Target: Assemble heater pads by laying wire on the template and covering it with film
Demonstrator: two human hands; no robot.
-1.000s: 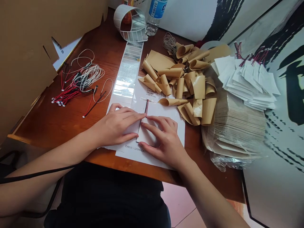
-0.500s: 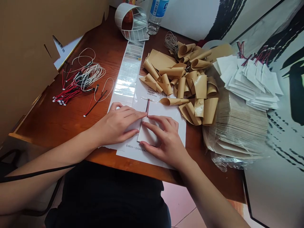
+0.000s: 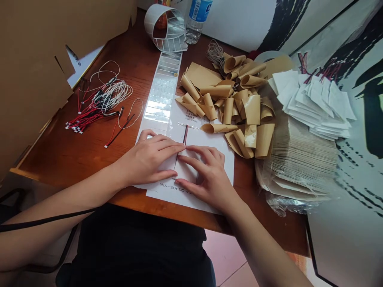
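A flat white rectangular pad (image 3: 188, 169) lies on a printed white sheet (image 3: 223, 175), with a dark red and black wire lead (image 3: 186, 134) running from its top edge. My left hand (image 3: 154, 155) rests along the pad's left edge, fingers stretched out, index fingertip at the base of the lead and thumb near the lower left corner. On the pad's other side, my right hand (image 3: 209, 169) has its fingers spread over the surface, and its thumb touches the lower edge area. The two index fingertips almost meet at the lead. A clear strip (image 3: 188, 126) crosses the lead's far end.
Left lies a heap of red-black wires with white cords (image 3: 104, 99). A silvery label strip (image 3: 160, 91) runs back to its roll (image 3: 166, 28) beside a water bottle (image 3: 197, 20). Curled brown papers (image 3: 227, 99) crowd the right, near white wired pads (image 3: 317, 99) on a bagged stack (image 3: 305, 151).
My left thumb has shifted slightly right along the pad's lower left corner. More of the printed lettering below the pad shows to the right. Both hands otherwise stay in place.
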